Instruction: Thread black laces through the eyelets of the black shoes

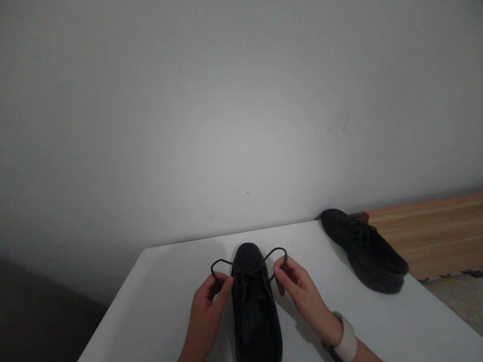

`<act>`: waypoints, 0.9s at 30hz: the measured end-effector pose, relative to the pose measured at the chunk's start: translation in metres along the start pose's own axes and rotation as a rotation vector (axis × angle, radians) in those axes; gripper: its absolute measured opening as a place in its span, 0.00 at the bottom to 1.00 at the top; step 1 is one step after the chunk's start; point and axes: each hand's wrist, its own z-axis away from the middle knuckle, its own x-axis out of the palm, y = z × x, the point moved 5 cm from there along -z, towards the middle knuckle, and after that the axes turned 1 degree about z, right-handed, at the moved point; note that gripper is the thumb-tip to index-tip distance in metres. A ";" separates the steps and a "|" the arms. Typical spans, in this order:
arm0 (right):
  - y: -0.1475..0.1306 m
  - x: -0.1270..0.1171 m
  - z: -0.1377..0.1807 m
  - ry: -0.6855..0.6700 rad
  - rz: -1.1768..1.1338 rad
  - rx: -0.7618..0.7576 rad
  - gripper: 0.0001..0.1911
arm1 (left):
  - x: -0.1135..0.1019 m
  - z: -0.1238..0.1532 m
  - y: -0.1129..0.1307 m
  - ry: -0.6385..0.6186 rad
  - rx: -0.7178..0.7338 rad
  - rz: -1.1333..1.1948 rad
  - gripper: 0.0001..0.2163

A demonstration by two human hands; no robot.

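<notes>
A black lace-up shoe rests on the white table with its toe pointing away from me. On its left side, my left hand pinches a dark shoelace that arcs out from the shoe. My right hand, with a light band on the wrist, grips the lace on the other side, where a loop curves up over the fingers. Between the hands, the laces cross over the shoe's tongue. The exact lace ends are hidden by my fingers.
A second black shoe, its laces on top, sits at the table's right edge. The white table meets a pale wall at the back. Beyond the right edge lies a wood-grained surface, lower down.
</notes>
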 end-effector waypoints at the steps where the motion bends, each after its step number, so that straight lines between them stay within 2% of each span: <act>1: -0.001 -0.002 0.000 0.025 0.003 -0.010 0.24 | -0.001 0.000 0.000 0.015 -0.001 0.001 0.16; 6: 0.001 -0.012 -0.002 0.111 0.031 -0.045 0.23 | -0.004 0.001 -0.002 0.060 -0.010 0.010 0.17; 10: 0.002 -0.017 -0.001 0.160 0.028 -0.060 0.22 | -0.011 0.001 -0.003 0.149 -0.021 0.040 0.20; 15: -0.003 -0.017 0.004 0.152 -0.076 -0.142 0.22 | -0.019 0.001 -0.001 0.252 -0.018 0.101 0.20; 18: -0.012 -0.020 0.010 0.171 -0.068 -0.279 0.22 | -0.017 0.005 0.005 0.186 0.093 0.124 0.16; 20: -0.019 -0.020 0.014 0.132 -0.055 -0.322 0.23 | -0.015 0.008 0.008 0.108 0.174 0.174 0.13; 23: -0.029 -0.013 0.017 -0.039 -0.066 -0.302 0.25 | -0.011 0.013 0.011 -0.043 0.218 0.286 0.15; 27: -0.038 -0.002 0.021 -0.216 -0.172 -0.264 0.24 | -0.009 0.018 0.021 -0.167 0.178 0.406 0.21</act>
